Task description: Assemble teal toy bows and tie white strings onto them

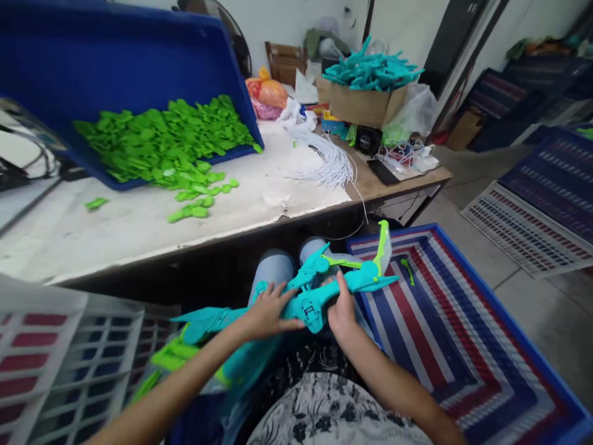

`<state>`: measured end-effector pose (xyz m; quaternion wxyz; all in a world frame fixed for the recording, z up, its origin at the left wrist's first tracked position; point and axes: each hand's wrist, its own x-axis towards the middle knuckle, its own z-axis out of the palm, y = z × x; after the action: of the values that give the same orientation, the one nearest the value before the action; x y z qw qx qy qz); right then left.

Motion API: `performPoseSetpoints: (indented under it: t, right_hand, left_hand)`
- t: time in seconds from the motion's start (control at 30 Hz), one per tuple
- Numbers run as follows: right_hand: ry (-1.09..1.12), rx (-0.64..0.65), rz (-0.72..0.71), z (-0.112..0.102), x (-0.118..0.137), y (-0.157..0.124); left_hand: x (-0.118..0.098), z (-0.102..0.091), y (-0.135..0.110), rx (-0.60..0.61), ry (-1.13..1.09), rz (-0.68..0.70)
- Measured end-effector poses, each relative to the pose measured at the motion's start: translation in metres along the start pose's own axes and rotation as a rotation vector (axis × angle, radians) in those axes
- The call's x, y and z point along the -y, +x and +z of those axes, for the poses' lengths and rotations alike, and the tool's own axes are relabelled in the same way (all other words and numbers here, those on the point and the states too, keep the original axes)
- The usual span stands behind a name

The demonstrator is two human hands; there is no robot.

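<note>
Across my lap lies a long turquoise plastic toy (311, 309) with pointed ends. Lime-green jointed parts (382, 250) stick up from its right end. My left hand (267, 312) rests on its middle-left part, fingers bent over the body and thumb along its near side. My right hand (341, 306) is wrapped round the body right of the middle, with the thumb on top. Left of my lap are more turquoise and lime-green pieces (173, 353), partly hidden by my left forearm.
A tilted blue bin (139, 59) spills green pieces (171, 139) onto the white-topped table (222, 225). White cords (328, 161) lie farther right, near a cardboard box (361, 105) of turquoise parts. A striped, blue-rimmed crate (504, 296) holding one green piece (407, 272) stands at my right. A white lattice crate (60, 358) stands left.
</note>
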<state>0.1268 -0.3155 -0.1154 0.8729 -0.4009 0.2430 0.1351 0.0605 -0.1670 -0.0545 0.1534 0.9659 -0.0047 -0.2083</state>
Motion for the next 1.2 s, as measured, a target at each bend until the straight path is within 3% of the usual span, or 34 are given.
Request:
performPoseSetpoints:
  t: [0.07,0.13,0.2,0.33,0.47,0.6,0.83,1.2]
  right_hand:
    - [0.006,-0.107,0.094,-0.005,0.002,-0.005]
    - [0.028,-0.173,0.144,-0.008,0.004,-0.010]
    - [0.050,-0.187,0.157,-0.012,0.006,-0.014]
    - [0.080,-0.128,0.167,-0.026,0.010,-0.023]
    - [0.051,-0.076,0.183,-0.043,0.012,-0.027]
    - [-0.012,-0.084,0.130,-0.052,0.007,-0.026]
    - [0.080,-0.127,0.168,-0.050,0.006,-0.022]
    - [0.136,-0.163,0.196,-0.046,0.009,-0.023]
  left_hand:
    - [-0.010,0.020,-0.006,-0.006,0.048,-0.018]
    - [-0.013,0.028,-0.011,-0.019,0.065,-0.013]
    - [-0.007,0.025,-0.011,-0.054,0.015,0.025]
    - [0.014,0.011,0.009,-0.261,-0.121,0.044]
    - [0.023,0.020,0.032,-0.279,0.140,-0.051]
    - [0.023,0.031,0.039,-0.308,0.289,-0.083]
    - [0.023,0.022,0.047,-0.361,0.255,-0.196]
    - [0.028,0.024,0.064,-0.459,0.319,-0.099]
